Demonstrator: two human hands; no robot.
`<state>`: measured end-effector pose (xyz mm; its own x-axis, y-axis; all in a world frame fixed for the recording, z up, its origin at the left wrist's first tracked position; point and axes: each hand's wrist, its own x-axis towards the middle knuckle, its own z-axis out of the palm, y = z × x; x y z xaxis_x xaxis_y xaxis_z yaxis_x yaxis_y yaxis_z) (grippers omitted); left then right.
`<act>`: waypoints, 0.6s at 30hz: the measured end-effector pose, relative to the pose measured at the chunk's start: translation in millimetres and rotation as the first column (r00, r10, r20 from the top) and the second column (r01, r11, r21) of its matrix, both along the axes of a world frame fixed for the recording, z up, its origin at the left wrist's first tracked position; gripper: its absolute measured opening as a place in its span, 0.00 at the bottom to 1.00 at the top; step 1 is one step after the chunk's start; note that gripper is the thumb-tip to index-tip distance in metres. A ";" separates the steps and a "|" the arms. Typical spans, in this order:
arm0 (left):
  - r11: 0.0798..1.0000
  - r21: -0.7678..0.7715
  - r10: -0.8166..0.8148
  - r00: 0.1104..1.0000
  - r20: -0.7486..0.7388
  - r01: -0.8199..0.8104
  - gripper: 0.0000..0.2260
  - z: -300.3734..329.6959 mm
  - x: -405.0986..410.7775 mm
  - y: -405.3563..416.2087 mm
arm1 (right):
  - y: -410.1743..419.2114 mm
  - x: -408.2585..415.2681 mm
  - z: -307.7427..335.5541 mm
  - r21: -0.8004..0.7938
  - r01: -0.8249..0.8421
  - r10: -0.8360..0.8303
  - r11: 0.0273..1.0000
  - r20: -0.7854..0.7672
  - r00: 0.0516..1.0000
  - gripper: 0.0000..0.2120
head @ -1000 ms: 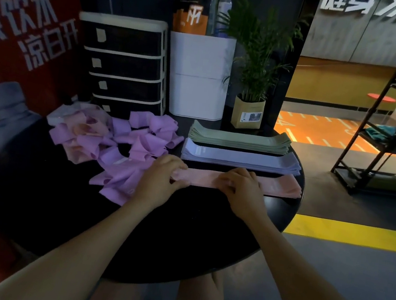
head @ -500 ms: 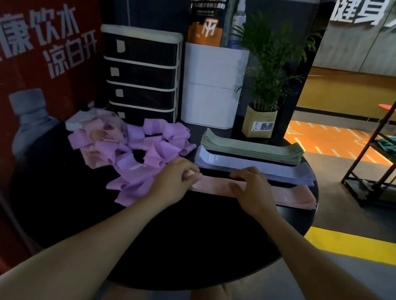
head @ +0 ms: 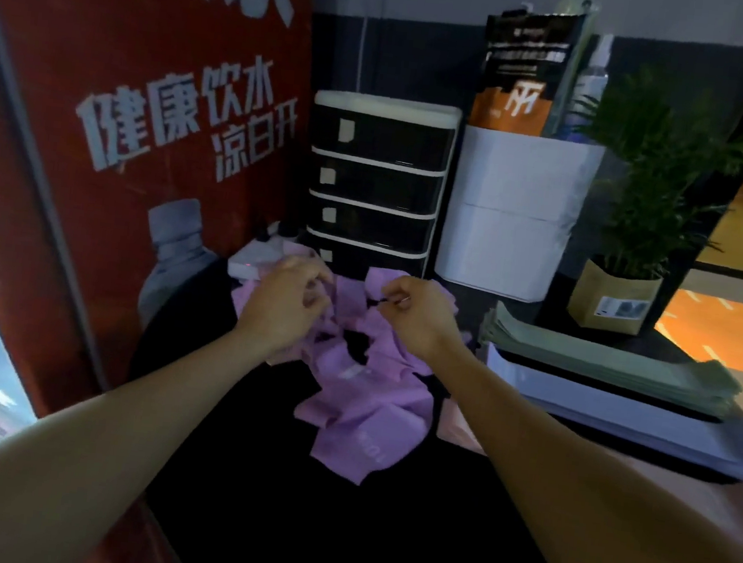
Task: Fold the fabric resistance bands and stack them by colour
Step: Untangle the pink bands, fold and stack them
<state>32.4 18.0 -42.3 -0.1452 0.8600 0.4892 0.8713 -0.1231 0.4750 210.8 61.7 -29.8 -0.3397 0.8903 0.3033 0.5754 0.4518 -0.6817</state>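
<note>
While both hands point(head: 343, 310) hover half-curled over purple bands point(head: 366, 396), folded stacks point(head: 604, 377) line the black table point(head: 332, 531).

The room around me is dim, and the black table point(head: 377, 536) swallows detail. Daylight glares in at nine o'clock, with warmer orange brightness at three o'clock. My left hand point(head: 286, 304) smears slightly (motion blur), and the wide lens bows the edges.
</note>
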 end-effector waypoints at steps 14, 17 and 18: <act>0.993 -0.102 0.061 0.997 0.044 -0.057 0.14 -6.8 -56.4 23.5 | 53.9 -94.2 -28.5 0.071 -0.099 0.091 0.993 0.108 0.990 0.08; 0.988 -0.152 0.031 0.998 0.049 -0.023 0.20 -1.8 -54.7 27.3 | 56.4 -90.9 -9.6 0.093 -0.111 0.113 0.990 -0.017 0.994 0.08; 0.987 -0.160 0.032 0.998 0.056 -0.023 0.18 -0.2 -54.1 28.5 | 58.1 -88.9 0.6 0.116 -0.107 0.113 0.987 -0.051 0.992 0.08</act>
<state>-21.7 46.5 -42.5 -0.1941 0.9214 0.3367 0.8438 -0.0183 0.5364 121.9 119.9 -29.1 -0.4129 0.8074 0.4215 0.4794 0.5862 -0.6531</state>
